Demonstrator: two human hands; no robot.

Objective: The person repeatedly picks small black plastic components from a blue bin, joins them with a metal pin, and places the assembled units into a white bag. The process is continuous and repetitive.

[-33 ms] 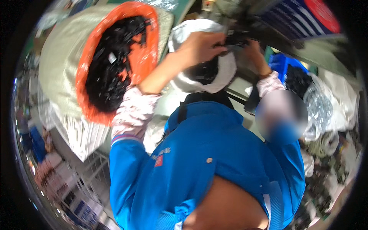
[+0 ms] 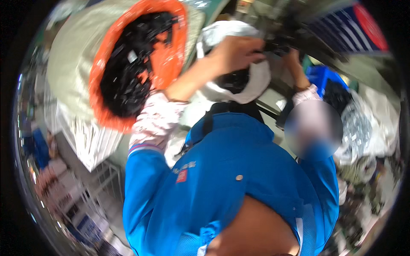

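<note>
Near the top centre of the frame, a white plastic sack [image 2: 256,83] holding small black parts sits open, its rim gathered under the left hand [image 2: 237,51], whose fingers curl closed over the white edge. Just right of it, the right hand [image 2: 294,57] reaches into dark clutter; whether its fingers grip anything cannot be told. Upper left stands a large orange-lined sack [image 2: 171,55] of black pieces. Right of centre sits a blue plastic crate [image 2: 320,77].
</note>
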